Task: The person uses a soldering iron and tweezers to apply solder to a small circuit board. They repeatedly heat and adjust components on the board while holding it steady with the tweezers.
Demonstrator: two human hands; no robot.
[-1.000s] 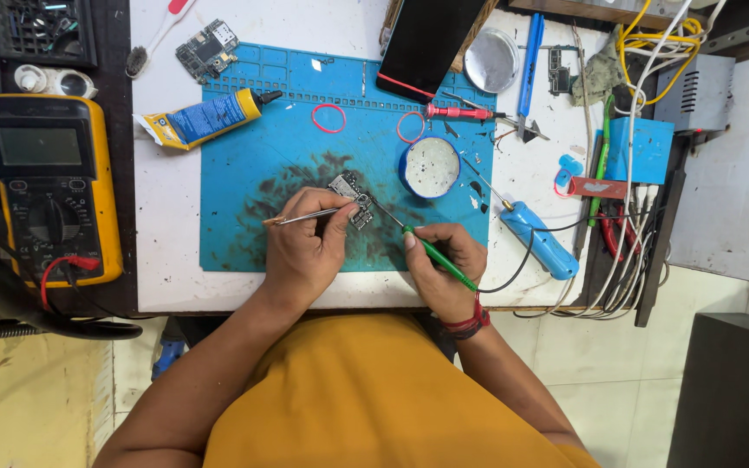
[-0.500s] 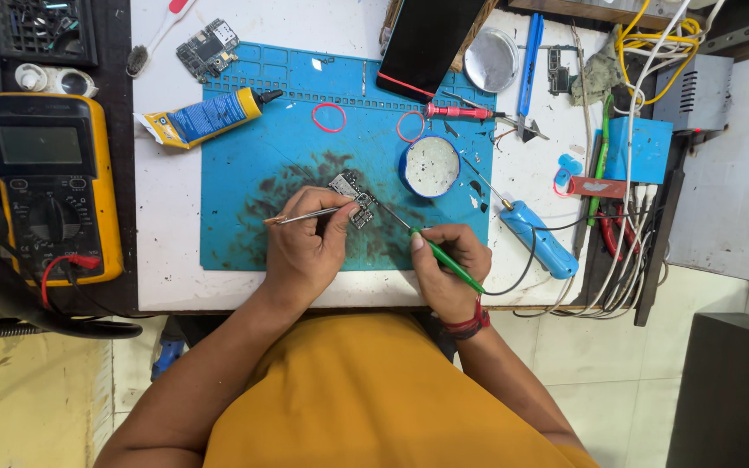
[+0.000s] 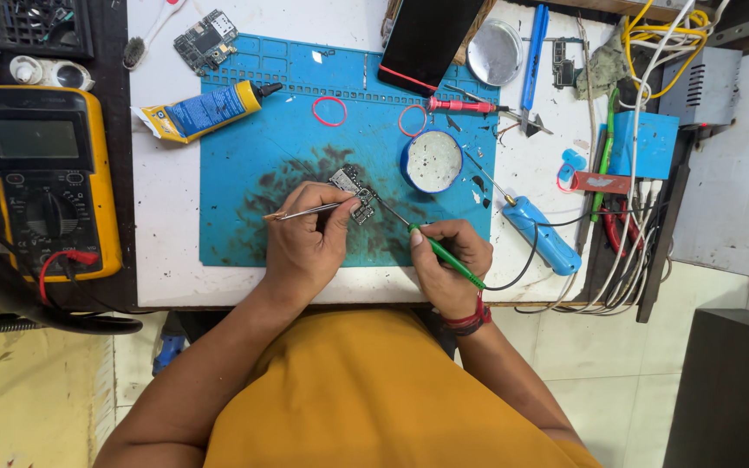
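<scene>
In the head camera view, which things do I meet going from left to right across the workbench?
Yellow multimeter → glue tube → left hand with tweezers → small circuit board → round tin → right hand → blue handle → cables.

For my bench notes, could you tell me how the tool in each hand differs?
The tweezers in the left hand are bare silver metal; the soldering iron in the right hand has a green grip and a trailing black cable. The tweezers lie nearly level, the iron slants. Both tips meet at the small circuit board.
</scene>
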